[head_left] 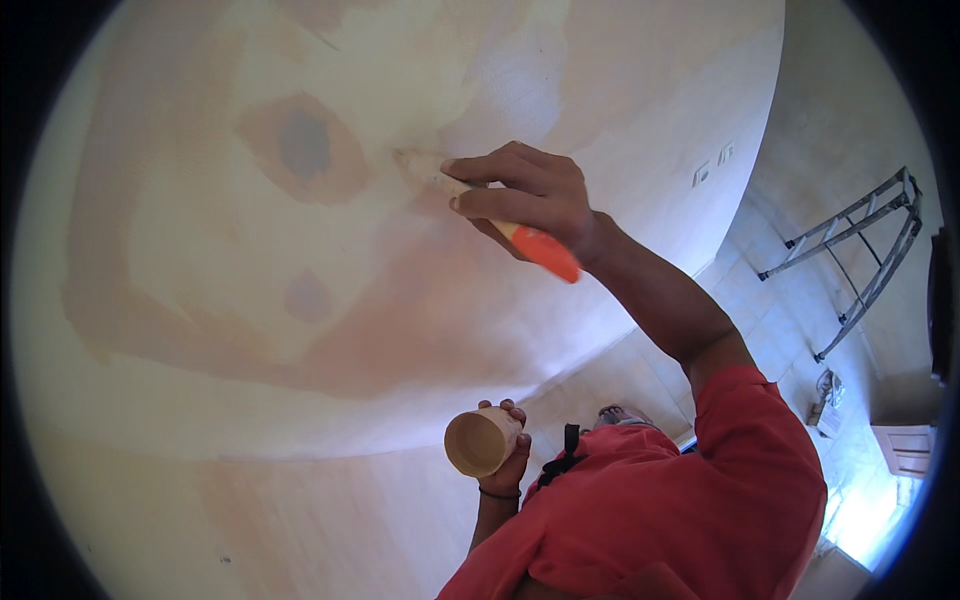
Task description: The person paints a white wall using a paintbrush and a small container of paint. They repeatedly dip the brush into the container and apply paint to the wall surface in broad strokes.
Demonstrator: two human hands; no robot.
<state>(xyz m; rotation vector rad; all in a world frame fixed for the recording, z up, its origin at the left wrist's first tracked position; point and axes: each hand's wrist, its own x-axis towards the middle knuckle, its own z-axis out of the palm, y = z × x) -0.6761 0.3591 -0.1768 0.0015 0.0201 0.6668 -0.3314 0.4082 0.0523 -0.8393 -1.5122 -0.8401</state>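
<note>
My right hand (525, 195) is raised against the patchy cream and pinkish wall (225, 262), shut on a paintbrush (544, 251) with an orange-tipped handle. The bristle end points left, at the wall, and is partly hidden by my fingers and blends with the wall's colour. To its left, the wall bears a grey spot (305, 142) within an orange-brown patch. Lower down, my left hand (512, 450) holds a round cream container (480, 442) from its right side, its mouth facing the camera. The inside looks cream; how full it is I cannot tell.
A metal stepladder (855, 247) stands at the right on the tiled floor (652, 367). Two wall sockets or switches (701, 174) sit right of my raised hand. A small box-like item (826, 416) lies on the floor, near a pale panelled cabinet or door (904, 450).
</note>
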